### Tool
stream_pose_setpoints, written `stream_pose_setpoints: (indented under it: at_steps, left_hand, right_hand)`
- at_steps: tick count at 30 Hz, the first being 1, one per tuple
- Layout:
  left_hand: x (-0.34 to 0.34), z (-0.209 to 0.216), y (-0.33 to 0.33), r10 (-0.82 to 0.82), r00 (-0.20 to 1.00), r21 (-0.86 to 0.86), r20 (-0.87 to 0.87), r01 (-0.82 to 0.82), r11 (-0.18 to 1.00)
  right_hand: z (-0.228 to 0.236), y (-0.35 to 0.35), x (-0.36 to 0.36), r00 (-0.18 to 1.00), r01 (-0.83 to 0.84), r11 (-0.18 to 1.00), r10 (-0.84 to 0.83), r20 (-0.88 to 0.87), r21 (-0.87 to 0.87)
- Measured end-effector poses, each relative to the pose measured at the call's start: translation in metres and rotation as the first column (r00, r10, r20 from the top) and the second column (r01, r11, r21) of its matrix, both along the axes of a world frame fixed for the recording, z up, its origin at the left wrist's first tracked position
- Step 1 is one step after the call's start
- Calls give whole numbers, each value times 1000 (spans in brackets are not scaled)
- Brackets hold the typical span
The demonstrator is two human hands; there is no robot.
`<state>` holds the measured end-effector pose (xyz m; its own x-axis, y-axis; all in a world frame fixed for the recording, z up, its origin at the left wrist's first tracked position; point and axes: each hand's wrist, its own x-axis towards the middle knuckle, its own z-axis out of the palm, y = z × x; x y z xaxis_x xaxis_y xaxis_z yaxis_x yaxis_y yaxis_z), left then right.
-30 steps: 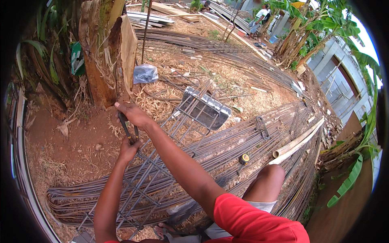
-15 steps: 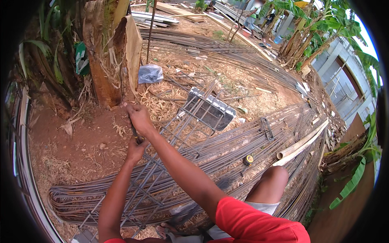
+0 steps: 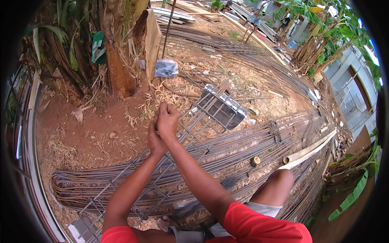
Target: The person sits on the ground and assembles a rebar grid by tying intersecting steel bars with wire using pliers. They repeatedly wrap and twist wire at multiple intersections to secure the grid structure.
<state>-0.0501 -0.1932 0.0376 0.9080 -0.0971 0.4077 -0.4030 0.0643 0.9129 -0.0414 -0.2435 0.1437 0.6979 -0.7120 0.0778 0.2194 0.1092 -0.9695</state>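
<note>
My right hand [image 3: 167,121] is closed, held above and against my left hand [image 3: 155,138], which is closed too. Both grip a dark, slim hand tool [image 3: 156,126], mostly covered by the fingers; its kind cannot be made out. Just under and to the right of them lies a long rebar cage [image 3: 150,187] with square stirrups, running from lower left to upper right. Its far end rests on a dark block with white edges [image 3: 231,108]. My forearms hide part of the cage's middle.
Bundled long steel bars [image 3: 101,178] lie under the cage. On them are a yellow-black tape measure [image 3: 255,161], a loose stirrup [image 3: 276,133] and a split bamboo pole [image 3: 310,148]. A banana trunk [image 3: 119,60] and a plastic bag [image 3: 166,68] are ahead. Another person [image 3: 255,20] is far off.
My hands have come closer together and turned more upright, with the right over the left. The tool, visible between them before, is now mostly covered. The whole view has shifted slightly.
</note>
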Motion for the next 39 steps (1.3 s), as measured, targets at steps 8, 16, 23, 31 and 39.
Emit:
stream_pose_setpoints:
  at_steps: [8, 16, 23, 31, 39]
  left_hand:
    - [43, -18, 10, -192, 955, 97, -228, 218, 971]
    - [57, -69, -16, -16, 974, -192, -225, -29, 981]
    - [62, -67, -25, 227, 973, 311, -29, -207, 928]
    - [46, 2, 21, -332, 834, -34, -440, 354, 934]
    - [57, 13, 36, -379, 681, -159, -627, 364, 918]
  right_hand:
    - [12, 21, 35, 988, 70, 935, -114, -107, -347]
    - [32, 27, 46, 955, 75, 963, -144, -258, -260]
    - [21, 30, 45, 930, 282, 905, -339, -142, -318]
    - [44, -36, 15, 780, -606, 787, 617, -105, 120]
    - [49, -20, 57, 506, -795, 547, 836, -211, 263]
